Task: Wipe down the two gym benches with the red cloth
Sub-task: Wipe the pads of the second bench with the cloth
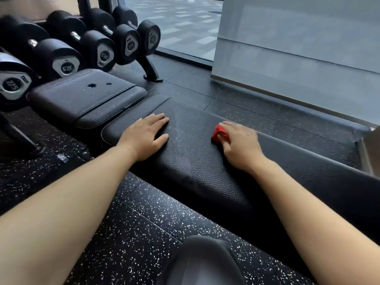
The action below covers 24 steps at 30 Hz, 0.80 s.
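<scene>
Red cloth (219, 135) gripped in right hand (239, 146) | left hand (144, 137) flat, fingers straight | step: wiping near bench (191, 163) | next: likely sweep leftward

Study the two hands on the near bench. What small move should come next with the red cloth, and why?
Probably sweep the red cloth leftward along the near bench toward the left hand. The right hand grips the cloth, bunched near the bench's far edge. The left hand lies flat on the bench, seemingly bracing it, and the stretch of bench between the two hands lies open to a wipe.
</scene>
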Tool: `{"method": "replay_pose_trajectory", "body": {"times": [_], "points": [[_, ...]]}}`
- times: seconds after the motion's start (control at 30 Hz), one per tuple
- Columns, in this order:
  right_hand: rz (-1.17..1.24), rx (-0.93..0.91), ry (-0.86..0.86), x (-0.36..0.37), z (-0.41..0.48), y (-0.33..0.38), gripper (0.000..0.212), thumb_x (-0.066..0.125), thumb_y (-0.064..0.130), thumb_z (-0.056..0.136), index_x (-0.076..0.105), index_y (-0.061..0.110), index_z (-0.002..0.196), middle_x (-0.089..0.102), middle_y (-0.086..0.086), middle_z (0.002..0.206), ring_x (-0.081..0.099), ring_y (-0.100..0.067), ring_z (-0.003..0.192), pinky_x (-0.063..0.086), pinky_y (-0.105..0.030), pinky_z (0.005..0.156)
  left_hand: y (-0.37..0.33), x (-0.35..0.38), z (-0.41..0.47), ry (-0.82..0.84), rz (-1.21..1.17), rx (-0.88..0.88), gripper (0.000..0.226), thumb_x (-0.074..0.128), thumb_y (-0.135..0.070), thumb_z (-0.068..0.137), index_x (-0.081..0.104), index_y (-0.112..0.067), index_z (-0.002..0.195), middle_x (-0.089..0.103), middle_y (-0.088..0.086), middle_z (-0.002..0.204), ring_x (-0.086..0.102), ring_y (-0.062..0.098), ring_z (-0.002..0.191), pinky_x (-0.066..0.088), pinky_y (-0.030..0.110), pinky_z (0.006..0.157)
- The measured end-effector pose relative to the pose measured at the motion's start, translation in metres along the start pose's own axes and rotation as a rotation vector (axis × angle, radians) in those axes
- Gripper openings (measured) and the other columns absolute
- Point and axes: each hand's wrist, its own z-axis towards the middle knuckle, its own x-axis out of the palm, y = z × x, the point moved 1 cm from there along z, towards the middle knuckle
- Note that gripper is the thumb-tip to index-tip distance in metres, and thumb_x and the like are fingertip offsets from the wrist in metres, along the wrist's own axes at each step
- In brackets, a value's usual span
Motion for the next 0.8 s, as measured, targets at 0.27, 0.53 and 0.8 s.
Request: {"method": "replay_pose_trajectory", "body": {"times": [0.27, 0.53, 0.8], "points": [[0.073, -0.076, 0.021, -0.005, -0.041, 0.018, 0.053, 0.032, 0.045, 0.087, 0.048, 0.027, 0.134, 0.044, 0.010, 0.142, 0.037, -0.013, 0.133, 0.024, -0.039, 0.109, 0.001, 0.004, -0.012, -0.048, -0.008, 0.002, 0.092, 0.011, -0.070, 0.066, 0.033, -0.027, 0.145, 0.024, -0.007, 0.155, 0.017, 0.013, 0.144, 0.009, 0.034, 0.116], [0.172, -0.064, -0.011, -0.004, -0.052, 0.036, 0.049, 0.035, 0.045, 0.086, 0.055, 0.028, 0.128, 0.049, 0.010, 0.139, 0.040, -0.013, 0.131, 0.025, -0.042, 0.109, -0.001, 0.002, -0.011, 0.000, 0.002, 0.008, 0.071, 0.028, -0.058, 0.082, 0.031, -0.026, 0.146, 0.022, -0.005, 0.156, 0.016, 0.015, 0.144, 0.011, 0.036, 0.118], [0.088, -0.209, -0.088, 0.005, -0.085, 0.079, 0.045, 0.033, 0.041, 0.089, 0.059, 0.025, 0.122, 0.056, 0.008, 0.133, 0.052, -0.018, 0.122, 0.027, -0.035, 0.098, 0.021, -0.002, -0.019, -0.029, -0.011, 0.123, 0.076, 0.012, -0.062, 0.079, 0.036, -0.029, 0.143, 0.029, -0.003, 0.153, 0.024, 0.016, 0.142, 0.014, 0.036, 0.117]]}}
